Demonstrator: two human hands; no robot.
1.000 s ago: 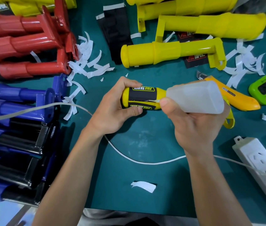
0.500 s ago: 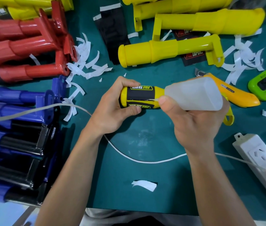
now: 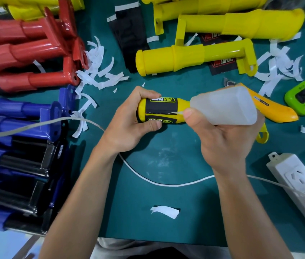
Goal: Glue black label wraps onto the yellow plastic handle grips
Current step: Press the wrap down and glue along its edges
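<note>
Gluing label (image 3: 162, 108) seam on yellow handle (image 3: 182, 106).
Left hand (image 3: 129, 120) fingers clamped round handle end; right hand (image 3: 226, 139) fingers clamped on glue bottle (image 3: 224, 107), nozzle touching seam.

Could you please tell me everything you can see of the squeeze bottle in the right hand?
The squeeze bottle is translucent, milky, soft-looking plastic, with a broad flat base narrowing to a thin nozzle. It lies nearly level, base right, nozzle pointing left. The right hand grips it from below, thumb on its neck. Its tip meets the seam of the black label wrap on the yellow handle, held by the left hand.
</note>
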